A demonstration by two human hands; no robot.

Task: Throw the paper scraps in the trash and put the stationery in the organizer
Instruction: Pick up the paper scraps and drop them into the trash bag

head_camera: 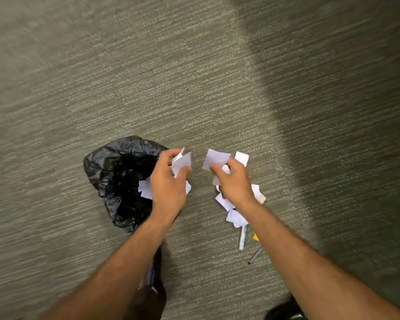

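Paper scraps (233, 215) lie scattered in a loose white heap on the grey ribbed carpet (194, 77), mostly under and just beside the right forearm, and more of them are gathered up in both hands. The left hand (169, 181) is clenched around a bunch of white scraps (181, 161), whose edges stick out past the fingers and below the palm; it hovers over the right edge of a black trash bag (116, 172), which sits crumpled and open on the carpet with its dark mouth facing up. A few white pieces show at the bag's rim beside that hand, though it is hard to tell whether they are inside the bag or held. The right hand (234, 181) is closed on another clutch of scraps (215, 159), thumb pressed over a flat white piece, directly above the heap on the floor. The two hands are near each other but apart, with bare carpet between them. Below the heap, close to the right forearm, a white pen-like stick (242, 237) lies almost upright in view, a small yellow-orange item (256, 236) peeks out from under the arm, and a thin dark grey pen (254, 256) lies slanted just beyond it. The picture is slightly blurred.
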